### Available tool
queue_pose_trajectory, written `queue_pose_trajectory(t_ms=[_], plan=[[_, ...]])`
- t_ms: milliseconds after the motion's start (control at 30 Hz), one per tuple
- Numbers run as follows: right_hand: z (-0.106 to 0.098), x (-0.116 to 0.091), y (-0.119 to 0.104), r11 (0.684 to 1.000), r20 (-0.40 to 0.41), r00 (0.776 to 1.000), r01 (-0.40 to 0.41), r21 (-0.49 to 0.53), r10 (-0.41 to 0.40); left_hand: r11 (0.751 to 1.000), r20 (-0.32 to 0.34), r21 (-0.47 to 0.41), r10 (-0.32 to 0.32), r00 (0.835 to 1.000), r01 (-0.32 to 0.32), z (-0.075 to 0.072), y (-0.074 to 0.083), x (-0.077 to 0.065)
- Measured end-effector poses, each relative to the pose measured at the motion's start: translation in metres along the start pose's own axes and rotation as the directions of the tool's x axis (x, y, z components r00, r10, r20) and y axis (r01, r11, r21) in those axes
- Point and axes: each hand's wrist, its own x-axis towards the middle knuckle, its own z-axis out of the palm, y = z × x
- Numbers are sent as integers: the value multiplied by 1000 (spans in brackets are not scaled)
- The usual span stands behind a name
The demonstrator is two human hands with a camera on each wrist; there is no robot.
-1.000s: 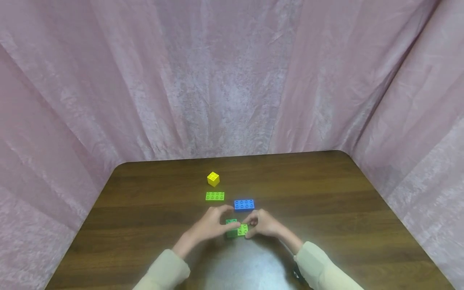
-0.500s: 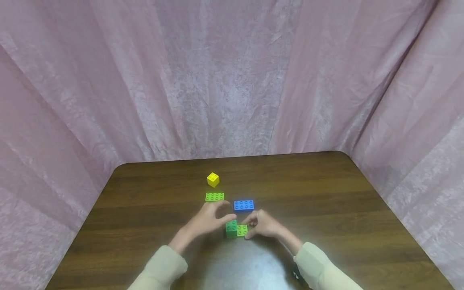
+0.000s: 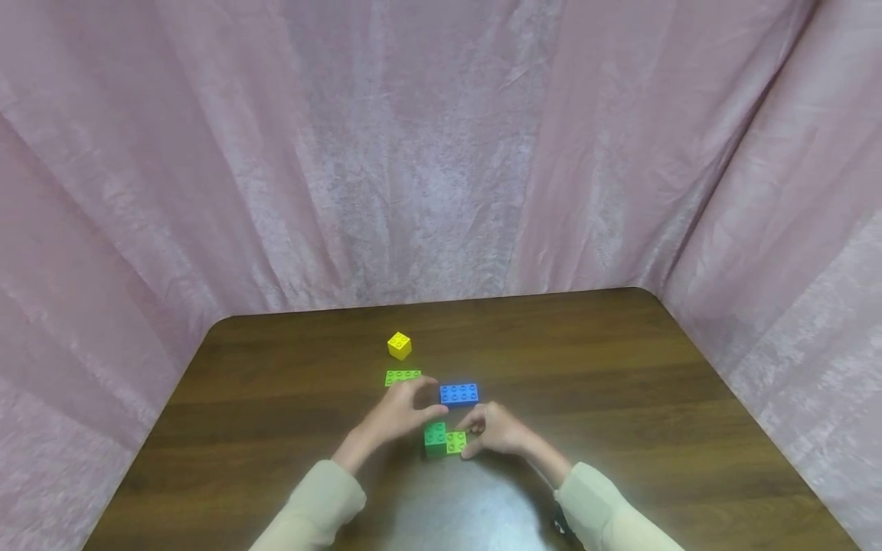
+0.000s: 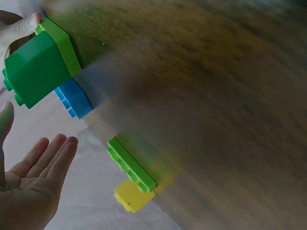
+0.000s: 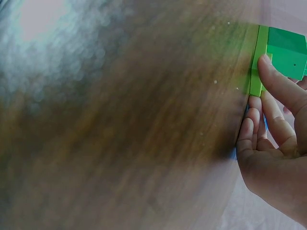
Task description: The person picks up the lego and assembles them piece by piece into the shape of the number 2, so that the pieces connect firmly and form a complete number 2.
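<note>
Since the earlier frame the left hand [image 3: 402,414] has been drawn off the dark green brick [image 3: 435,438] and lifted toward the far side, so that its fingers now hang over the near end of the light green flat plate [image 3: 403,376]. In the left wrist view this hand [image 4: 26,184] is seen spread, fingers straight and together, holding nothing.

The dark green brick [image 4: 34,69] is seated on the left end of a lime plate [image 3: 455,441], which lies flat on the counter [image 3: 620,383] near its front edge, between the two hands. The long axis of the lime plate runs left to right, its studs facing up. Its right end is pinched by the right hand [image 3: 493,430]; in the right wrist view a fingertip [image 5: 273,72] is pressed on the plate's edge [image 5: 256,62], though the blur there leaves the thumb's place uncertain.

Just beyond the pair the blue brick [image 3: 458,393] is laid, long axis also left to right. Farther back the yellow cube [image 3: 399,345] stands, turned slightly askew.
</note>
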Motion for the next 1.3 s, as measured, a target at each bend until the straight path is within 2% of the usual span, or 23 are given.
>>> queue_pose_trajectory(t_ms=[200,533,800,1033,1300], plan=[[0,-1,-1,1000,10,1000,-2,0,2,998,11,-24,-49,999,50,5,-4,9],[2,-2,-2,1000,4,1000,-7,25,7,994,48,13,-106,993,106,10,-14,18],[1,-1,1,1000,1,1000,-7,15,7,996,62,28,-83,995,82,12,-18,25],[0,-1,1,1000,-3,1000,-21,17,21,999,70,34,-29,997,27,13,-20,30],[0,-2,-1,1000,-4,1000,-23,16,23,998,76,48,-32,997,28,13,-17,33]])
